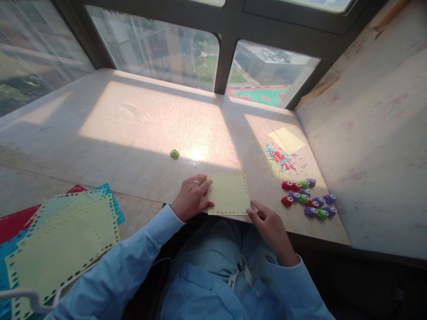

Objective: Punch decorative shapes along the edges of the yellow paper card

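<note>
A pale yellow sheet point(229, 194) with small holes along its edges lies at the front edge of the wooden surface. My left hand point(192, 197), with a ring on one finger, is at the sheet's left edge, its fingers bent around something small and purple that is mostly hidden. At the lower right corner, my right hand point(269, 226) pinches the sheet's edge between thumb and finger. Beyond my left hand sits a small green punch point(174, 153) on the surface.
Several red, green and purple punches point(304, 197) stand at the right. Behind them are red and blue paper bits point(283, 161) and a small yellow sheet point(287, 140). Punched yellow sheets point(66, 240) overlap red and blue ones at the left. Windows border the far side.
</note>
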The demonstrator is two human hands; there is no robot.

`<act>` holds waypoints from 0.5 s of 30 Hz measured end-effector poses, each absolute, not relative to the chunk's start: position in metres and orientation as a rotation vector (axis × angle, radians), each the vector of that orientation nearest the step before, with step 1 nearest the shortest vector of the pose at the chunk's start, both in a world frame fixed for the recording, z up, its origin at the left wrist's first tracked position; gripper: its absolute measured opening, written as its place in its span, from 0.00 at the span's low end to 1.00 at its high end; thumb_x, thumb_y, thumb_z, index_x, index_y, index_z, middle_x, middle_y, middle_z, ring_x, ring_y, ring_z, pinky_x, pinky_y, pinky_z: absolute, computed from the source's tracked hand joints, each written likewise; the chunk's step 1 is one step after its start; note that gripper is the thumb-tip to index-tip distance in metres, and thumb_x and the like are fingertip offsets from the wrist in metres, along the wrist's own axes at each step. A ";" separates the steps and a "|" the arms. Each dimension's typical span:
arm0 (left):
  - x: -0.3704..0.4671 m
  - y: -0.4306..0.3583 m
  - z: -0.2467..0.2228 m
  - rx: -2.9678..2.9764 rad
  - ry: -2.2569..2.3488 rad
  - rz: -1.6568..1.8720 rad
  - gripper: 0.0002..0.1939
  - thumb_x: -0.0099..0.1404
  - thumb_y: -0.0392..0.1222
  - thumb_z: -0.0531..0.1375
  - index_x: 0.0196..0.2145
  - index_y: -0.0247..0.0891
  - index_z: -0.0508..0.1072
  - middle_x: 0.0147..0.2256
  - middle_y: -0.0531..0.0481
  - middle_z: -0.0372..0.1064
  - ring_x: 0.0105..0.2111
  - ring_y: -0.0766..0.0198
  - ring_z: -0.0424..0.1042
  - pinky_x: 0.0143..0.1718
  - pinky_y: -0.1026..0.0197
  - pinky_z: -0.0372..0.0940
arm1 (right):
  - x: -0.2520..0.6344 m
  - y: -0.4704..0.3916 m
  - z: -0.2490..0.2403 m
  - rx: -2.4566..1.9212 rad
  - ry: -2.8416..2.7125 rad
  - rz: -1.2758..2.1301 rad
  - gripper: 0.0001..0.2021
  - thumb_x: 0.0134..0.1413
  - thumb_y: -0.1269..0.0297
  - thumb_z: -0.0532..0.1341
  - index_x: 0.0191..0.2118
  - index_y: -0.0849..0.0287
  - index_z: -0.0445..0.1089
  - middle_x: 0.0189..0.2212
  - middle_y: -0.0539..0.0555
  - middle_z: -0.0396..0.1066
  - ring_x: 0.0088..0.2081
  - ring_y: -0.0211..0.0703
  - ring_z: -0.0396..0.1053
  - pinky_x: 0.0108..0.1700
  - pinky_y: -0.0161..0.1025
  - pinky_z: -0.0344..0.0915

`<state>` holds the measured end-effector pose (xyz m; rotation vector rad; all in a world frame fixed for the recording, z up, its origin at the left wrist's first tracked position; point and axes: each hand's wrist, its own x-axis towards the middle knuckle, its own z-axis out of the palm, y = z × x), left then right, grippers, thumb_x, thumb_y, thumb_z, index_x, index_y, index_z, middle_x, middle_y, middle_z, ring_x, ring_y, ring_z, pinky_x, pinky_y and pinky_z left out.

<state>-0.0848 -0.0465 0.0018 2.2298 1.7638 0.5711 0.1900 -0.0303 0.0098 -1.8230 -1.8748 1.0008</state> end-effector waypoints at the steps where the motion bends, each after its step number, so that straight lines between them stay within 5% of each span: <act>1: -0.085 -0.046 -0.001 2.217 1.769 0.573 0.32 0.55 0.49 0.71 0.54 0.36 0.69 0.56 0.35 0.65 0.59 0.45 0.62 0.58 0.43 0.59 | 0.187 -0.032 0.010 -1.818 -1.855 1.051 0.37 0.51 0.43 0.56 0.57 0.71 0.71 0.18 0.48 0.63 0.24 0.43 0.64 0.32 0.40 0.60; 10: -0.088 -0.045 -0.006 2.192 1.777 0.586 0.28 0.57 0.51 0.69 0.52 0.40 0.71 0.56 0.37 0.66 0.59 0.46 0.62 0.58 0.44 0.56 | 0.165 -0.040 0.017 -1.677 -1.298 1.560 0.46 0.43 0.45 0.65 0.63 0.73 0.60 0.15 0.43 0.60 0.18 0.34 0.52 0.21 0.33 0.48; 15: -0.089 -0.045 -0.008 2.198 1.770 0.591 0.26 0.58 0.52 0.68 0.52 0.42 0.71 0.56 0.39 0.66 0.59 0.46 0.62 0.58 0.44 0.56 | 0.156 -0.038 0.020 -1.419 -0.890 1.853 0.30 0.42 0.49 0.70 0.49 0.64 0.70 0.16 0.41 0.56 0.15 0.26 0.43 0.18 0.29 0.38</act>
